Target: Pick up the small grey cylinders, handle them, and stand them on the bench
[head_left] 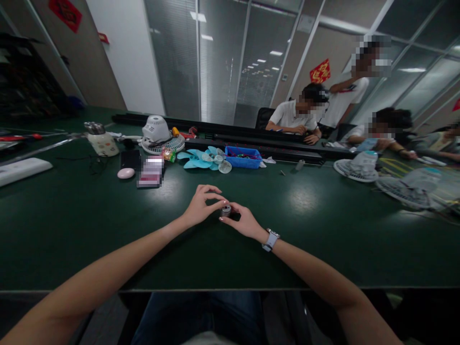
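A small silvery metal cylinder point(225, 211), which looks like a small electric motor, stands on the green table in front of me. My right hand point(247, 223) is wrapped round its side, thumb at the front and fingers behind. At its top edge, the thumb and forefinger of my left hand point(201, 206) come together in a pinch. Whatever lies between those fingertips is too small to make out. The other left fingers are stretched out above. On my right wrist is a watch with a pale strap point(271, 239).
Behind my hands lie light-blue fan blades point(199, 158), a blue bin point(247, 163) of small parts, a phone point(151, 172), a pink oval thing point(126, 173) and a white fan body point(156, 129). More fan parts point(359, 167) lie right. Several people are across the table.
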Tool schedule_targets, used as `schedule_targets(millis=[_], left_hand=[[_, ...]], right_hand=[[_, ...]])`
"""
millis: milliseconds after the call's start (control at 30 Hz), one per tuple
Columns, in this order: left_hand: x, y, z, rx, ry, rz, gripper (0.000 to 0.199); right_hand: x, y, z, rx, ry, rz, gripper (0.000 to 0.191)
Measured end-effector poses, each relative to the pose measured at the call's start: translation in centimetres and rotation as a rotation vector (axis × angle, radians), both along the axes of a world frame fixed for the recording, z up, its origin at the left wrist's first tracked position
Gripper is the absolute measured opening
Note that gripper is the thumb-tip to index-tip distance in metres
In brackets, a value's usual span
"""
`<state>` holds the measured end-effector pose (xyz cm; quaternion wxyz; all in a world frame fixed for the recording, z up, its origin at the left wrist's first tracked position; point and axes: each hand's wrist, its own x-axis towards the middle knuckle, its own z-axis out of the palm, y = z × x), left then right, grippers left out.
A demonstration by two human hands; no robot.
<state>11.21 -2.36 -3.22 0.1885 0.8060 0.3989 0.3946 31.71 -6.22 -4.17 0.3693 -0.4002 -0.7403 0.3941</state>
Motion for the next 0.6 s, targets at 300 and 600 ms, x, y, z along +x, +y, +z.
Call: schedule_targets(millis=[300, 600], left_hand=[[-2.2, 2.3, -2.6, -0.033, 0.146, 0.075, 0.018], [-2.4, 2.0, -3.3, -0.058, 0.245, 0.111, 0.02]], right_hand=[[0.0, 0.1, -0.8, 0.0, -0.004, -0.031, 0.048], [-0.2, -0.3, 0.0, 0.0, -0.013, -0.055, 0.046]])
